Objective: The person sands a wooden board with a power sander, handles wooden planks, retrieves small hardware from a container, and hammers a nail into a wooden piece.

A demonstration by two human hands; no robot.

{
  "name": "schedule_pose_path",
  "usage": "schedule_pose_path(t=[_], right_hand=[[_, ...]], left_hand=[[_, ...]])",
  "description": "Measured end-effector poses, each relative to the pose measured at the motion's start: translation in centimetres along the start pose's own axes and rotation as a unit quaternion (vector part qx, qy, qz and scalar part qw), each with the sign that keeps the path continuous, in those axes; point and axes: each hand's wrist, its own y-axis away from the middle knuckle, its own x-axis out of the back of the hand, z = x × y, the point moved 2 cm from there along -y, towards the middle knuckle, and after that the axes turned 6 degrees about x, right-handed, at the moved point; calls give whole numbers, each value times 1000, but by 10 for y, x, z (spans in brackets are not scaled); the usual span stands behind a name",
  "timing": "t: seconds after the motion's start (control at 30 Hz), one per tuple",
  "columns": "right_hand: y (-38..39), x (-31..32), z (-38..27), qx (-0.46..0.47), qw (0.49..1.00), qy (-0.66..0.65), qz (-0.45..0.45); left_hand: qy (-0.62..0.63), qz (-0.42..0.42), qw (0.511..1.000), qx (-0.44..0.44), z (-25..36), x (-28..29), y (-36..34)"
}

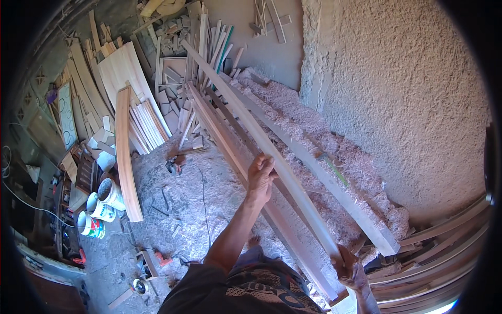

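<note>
Left hand [260, 179] closed on long wooden strip [299, 189] around its middle; right hand [351, 269] gripping same strip by its near end; strip slants from upper left to lower right, between two beams [366, 222]; pinkish shavings [358, 159] heaped by rough wall [402, 99]; buckets [111, 193] at left

The long, narrow wooden board [285, 170] in the left grip [260, 180] is pale tan. Left of that grip, a curved wooden plank [126, 152] is orange-brown; farther left, 3 round plastic buckets [102, 210] are white, 1 patterned red and green. Right of the grip, fluffy wood shavings [361, 162] look pinkish, the rough-plastered wall [397, 94] beige.
</note>
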Motion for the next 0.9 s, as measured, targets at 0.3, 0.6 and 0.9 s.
schedule_pose_path(t=[0.3, 0.6, 0.9], right_hand=[[12, -6, 3, 12, 998, 59, 31], [11, -5, -31, 67, 944, 305, 103], [-2, -45, -41, -10, 971, 237, -22]], left_hand=[[-31, -6, 999, 36, 34, 9, 10], [-5, 11, 1000, 17, 62, -9, 6], [70, -8, 997, 37, 52, 41, -36]])
